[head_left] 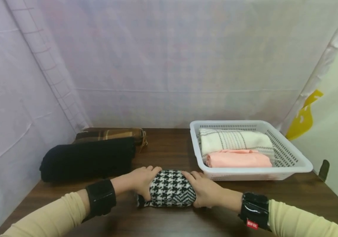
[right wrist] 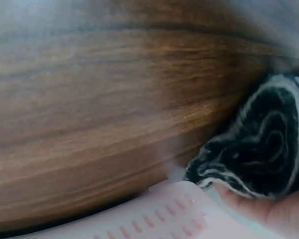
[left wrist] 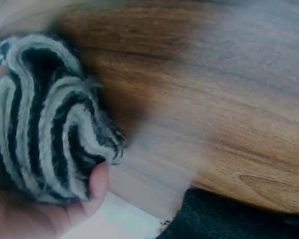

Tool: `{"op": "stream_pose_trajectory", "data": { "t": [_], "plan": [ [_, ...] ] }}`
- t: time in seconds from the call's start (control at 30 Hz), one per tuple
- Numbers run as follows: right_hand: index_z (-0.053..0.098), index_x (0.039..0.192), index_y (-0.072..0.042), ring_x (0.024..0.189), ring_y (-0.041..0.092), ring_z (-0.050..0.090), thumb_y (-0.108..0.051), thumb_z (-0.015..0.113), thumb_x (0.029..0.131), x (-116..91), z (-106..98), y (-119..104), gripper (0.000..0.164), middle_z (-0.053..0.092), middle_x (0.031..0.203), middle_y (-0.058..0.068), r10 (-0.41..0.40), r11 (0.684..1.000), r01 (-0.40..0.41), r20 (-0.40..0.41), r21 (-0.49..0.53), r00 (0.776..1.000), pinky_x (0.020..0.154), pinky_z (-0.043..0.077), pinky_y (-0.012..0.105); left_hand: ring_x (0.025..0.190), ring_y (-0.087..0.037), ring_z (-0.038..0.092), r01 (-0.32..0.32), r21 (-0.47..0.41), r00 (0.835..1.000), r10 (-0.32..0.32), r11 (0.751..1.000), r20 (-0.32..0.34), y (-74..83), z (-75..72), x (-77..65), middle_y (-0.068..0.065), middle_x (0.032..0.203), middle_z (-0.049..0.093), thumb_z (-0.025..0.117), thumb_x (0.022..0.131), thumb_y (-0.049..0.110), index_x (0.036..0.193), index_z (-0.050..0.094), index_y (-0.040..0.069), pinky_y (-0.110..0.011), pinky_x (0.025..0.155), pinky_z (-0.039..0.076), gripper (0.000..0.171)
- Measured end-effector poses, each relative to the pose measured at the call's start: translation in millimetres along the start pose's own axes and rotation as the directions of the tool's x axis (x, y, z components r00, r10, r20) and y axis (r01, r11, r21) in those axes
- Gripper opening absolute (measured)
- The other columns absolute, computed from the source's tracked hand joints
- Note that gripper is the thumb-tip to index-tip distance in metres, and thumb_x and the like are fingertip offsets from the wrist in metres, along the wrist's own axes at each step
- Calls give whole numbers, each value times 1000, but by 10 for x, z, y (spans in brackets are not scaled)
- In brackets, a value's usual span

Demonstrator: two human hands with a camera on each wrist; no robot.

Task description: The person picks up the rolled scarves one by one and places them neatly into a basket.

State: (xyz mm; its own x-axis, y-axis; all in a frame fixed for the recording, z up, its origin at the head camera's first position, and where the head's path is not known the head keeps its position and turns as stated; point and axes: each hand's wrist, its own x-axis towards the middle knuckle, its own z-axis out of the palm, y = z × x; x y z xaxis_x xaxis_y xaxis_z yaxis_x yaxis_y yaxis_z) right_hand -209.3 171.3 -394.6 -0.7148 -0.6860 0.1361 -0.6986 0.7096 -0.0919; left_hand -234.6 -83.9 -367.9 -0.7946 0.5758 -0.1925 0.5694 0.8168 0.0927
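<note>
A rolled black-and-white houndstooth scarf (head_left: 172, 189) lies crosswise near the front of the table, between both hands. My left hand (head_left: 143, 181) grips its left end, and my right hand (head_left: 204, 188) grips its right end. The left wrist view shows the layered folds of the scarf end (left wrist: 50, 119) held between the thumb and fingers (left wrist: 98, 181). In the right wrist view the other rolled end (right wrist: 259, 144) is dark inside with a pale edge, with part of the right hand (right wrist: 289, 214) curled against it.
A white plastic basket (head_left: 300, 161) at the right holds a cream striped roll (head_left: 237, 140) and a pink roll (head_left: 240, 159). At the left lie a black rolled cloth (head_left: 89, 159) and, behind it, a brown plaid roll (head_left: 118, 133). Pale cloth walls (head_left: 169, 65) enclose the wooden table (head_left: 166, 151).
</note>
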Motion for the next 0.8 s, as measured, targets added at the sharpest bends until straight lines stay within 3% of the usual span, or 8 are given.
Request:
{"op": "stream_pose_trajectory", "data": {
  "t": [0.17,0.37,0.53,0.67,0.8],
  "plan": [
    [40,130,-2,90,23,55,-28,81,60,-5,-2,9,85,56,98,12,-67,990,52,-117,-129,991,79,47,40,74,-19,56,30,-45,999,-31,999,-36,18,4,0,-8,101,58,81,59,27,130,36,14,-32,65,46,85],
    [45,122,-1,73,24,55,-21,85,53,-20,-30,-15,83,55,87,11,-126,967,76,-198,-244,972,64,49,37,71,-16,57,33,-129,997,-41,991,-60,-7,-26,9,-3,91,61,79,61,22,127,41,16,-32,59,44,77],
    [45,124,-5,73,22,56,-18,85,55,-12,-116,-139,81,55,85,9,-113,977,76,-184,-197,976,62,49,35,64,-13,53,68,-180,997,-63,981,35,-58,-152,-109,1,86,59,78,61,18,127,41,19,-29,55,41,76],
    [46,125,-8,77,22,58,-17,83,57,-44,-310,-310,78,58,88,7,-73,992,59,-128,-110,989,59,50,33,57,-10,48,42,-254,992,-11,966,124,-125,-312,-285,4,77,57,76,62,13,130,41,20,-26,51,39,76],
    [47,126,-8,80,22,60,-14,81,57,-84,-611,-451,77,60,91,8,-76,994,61,-164,-91,984,63,51,34,70,-9,53,-38,-259,994,62,965,86,-166,-570,-446,6,87,57,76,62,17,128,40,22,-29,61,44,75]
  ]
}}
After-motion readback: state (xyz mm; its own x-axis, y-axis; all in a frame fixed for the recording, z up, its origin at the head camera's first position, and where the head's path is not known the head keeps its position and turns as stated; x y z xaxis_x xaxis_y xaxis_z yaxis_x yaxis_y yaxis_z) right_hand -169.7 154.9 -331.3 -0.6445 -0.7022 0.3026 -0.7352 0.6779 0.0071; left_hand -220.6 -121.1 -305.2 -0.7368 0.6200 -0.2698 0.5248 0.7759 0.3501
